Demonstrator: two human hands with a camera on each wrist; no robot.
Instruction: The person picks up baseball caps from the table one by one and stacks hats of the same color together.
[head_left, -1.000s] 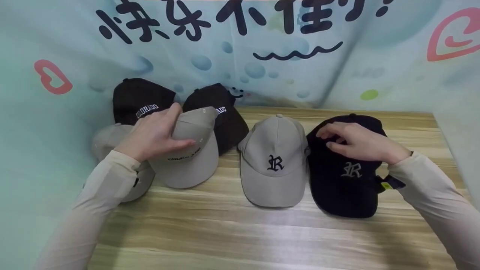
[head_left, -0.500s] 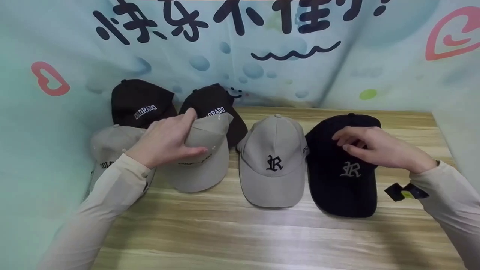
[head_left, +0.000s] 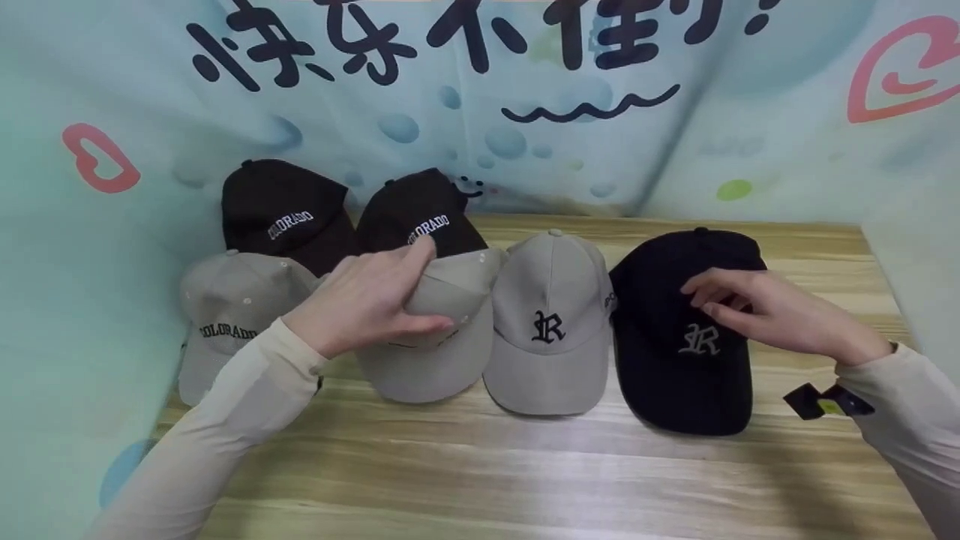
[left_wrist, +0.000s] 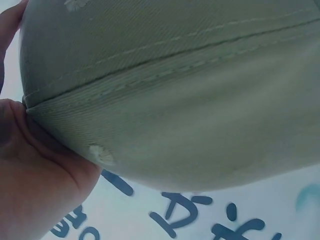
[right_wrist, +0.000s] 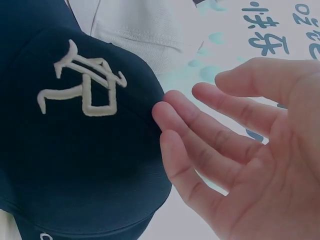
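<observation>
My left hand [head_left: 367, 300] grips the crown of a light grey cap [head_left: 427, 375] with its thumb spread across the front, partly covering the dark lettering. Up close in the left wrist view, the crown's seam and stitched eyelets show beside the hand. This cap overlaps a dark brown COLORADO cap [head_left: 420, 202] behind it and the edge of a grey cap [head_left: 551, 285] with a black R. Over a navy cap [head_left: 682, 397] with a grey R, my right hand [head_left: 780, 315] hangs with loosely bent fingers and holds nothing; its fingertips appear right at the crown in the right wrist view.
Another dark brown COLORADO cap [head_left: 285, 202] stands at the back left, with a grey COLORADO cap [head_left: 232, 300] in front of it. A printed cloth backdrop [head_left: 420, 97] rises behind the wooden tabletop [head_left: 525, 472] and along its left side.
My left hand has carried the light grey cap right and toward me, uncovering the grey COLORADO cap at left. My right hand has drifted right and slightly nearer over the navy cap.
</observation>
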